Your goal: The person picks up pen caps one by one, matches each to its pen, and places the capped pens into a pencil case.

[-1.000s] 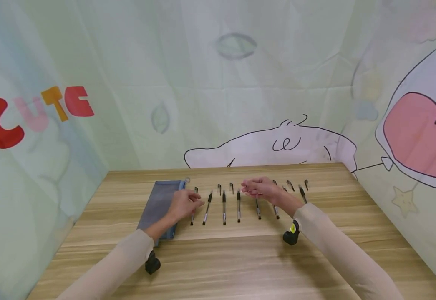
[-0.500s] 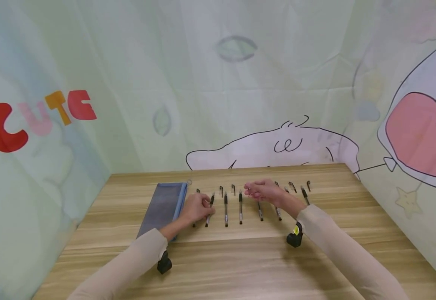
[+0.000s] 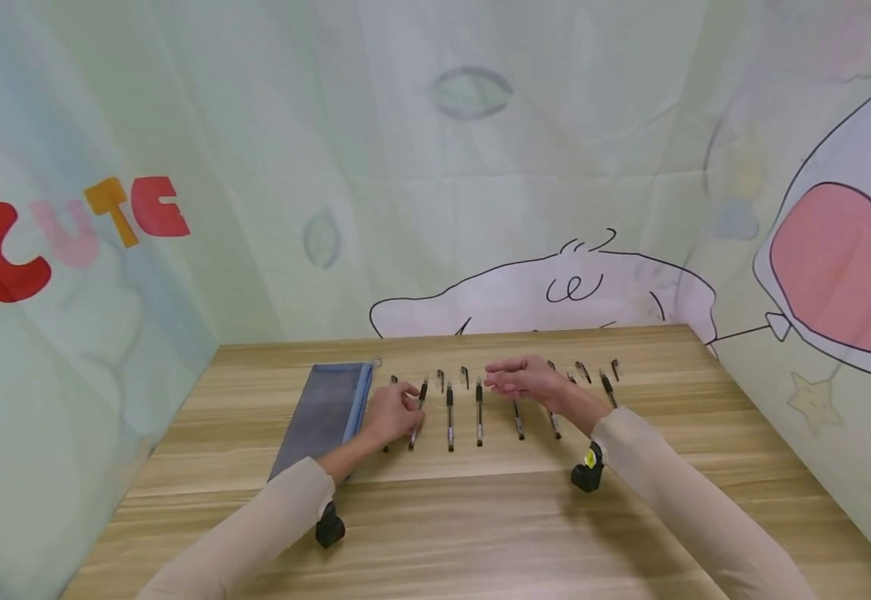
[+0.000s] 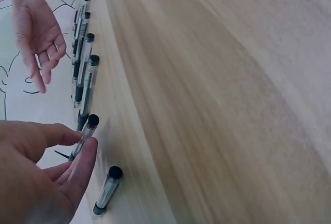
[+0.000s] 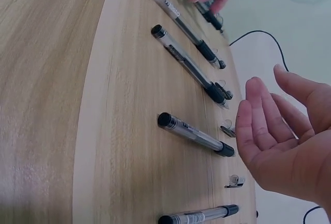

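Note:
In the head view, clear gel pens with black grips lie in a spaced row, uncapped tips away from the person. My left hand [image 3: 392, 414] is at the second pen from the left. Its thumb and a finger pinch that gel pen [image 4: 92, 122] near the black end in the left wrist view. The leftmost pen [image 4: 108, 189] lies beside this hand, mostly hidden by it in the head view. My right hand [image 3: 528, 379] hovers over the far part of the row, palm turned inward, fingers loosely extended and holding nothing. A pen [image 3: 519, 421] shows partly below it.
A blue-grey zippered mesh pouch [image 3: 322, 412] lies left of the row. Several small black pen caps [image 3: 465, 377] lie beyond the pens, some hidden by the hands. A printed curtain [image 3: 435, 208] stands behind the wooden table [image 3: 465, 525].
My left hand has moved right, from beside the pouch and leftmost pen to the second pen, and its fingers have closed on it. The right hand has stayed nearly in place.

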Tool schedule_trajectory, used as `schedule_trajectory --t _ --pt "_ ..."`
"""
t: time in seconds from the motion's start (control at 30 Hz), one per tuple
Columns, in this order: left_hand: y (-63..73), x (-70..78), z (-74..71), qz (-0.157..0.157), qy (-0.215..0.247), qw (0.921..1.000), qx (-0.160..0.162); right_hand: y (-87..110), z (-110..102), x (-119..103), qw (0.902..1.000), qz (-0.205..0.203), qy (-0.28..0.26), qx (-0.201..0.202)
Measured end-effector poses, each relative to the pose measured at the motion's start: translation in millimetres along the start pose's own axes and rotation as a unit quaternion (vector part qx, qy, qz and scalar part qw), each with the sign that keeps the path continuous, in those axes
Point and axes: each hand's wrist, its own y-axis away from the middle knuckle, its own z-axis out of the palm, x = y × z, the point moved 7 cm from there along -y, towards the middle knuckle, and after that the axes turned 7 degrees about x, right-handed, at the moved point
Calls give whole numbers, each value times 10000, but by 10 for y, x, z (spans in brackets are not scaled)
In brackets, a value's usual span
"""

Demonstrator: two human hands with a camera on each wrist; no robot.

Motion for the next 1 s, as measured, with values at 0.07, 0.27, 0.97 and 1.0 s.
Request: schedule_trajectory --t 0.07,0.27,0.97,1.0 --pt "9 -26 -11 -214 368 9991 -28 -7 7 -12 9999 -89 87 81" --pt "60 -40 -54 -784 1136 9904 -30 -38 18 -90 9964 -636 415 372" --pt "257 -33 -35 -1834 2583 9477 -400 -486 273 -189 9842 -934 1179 933" --pt "265 -26 -31 -1856 2628 9459 -416 -492 279 -197 9834 -953 1222 943"
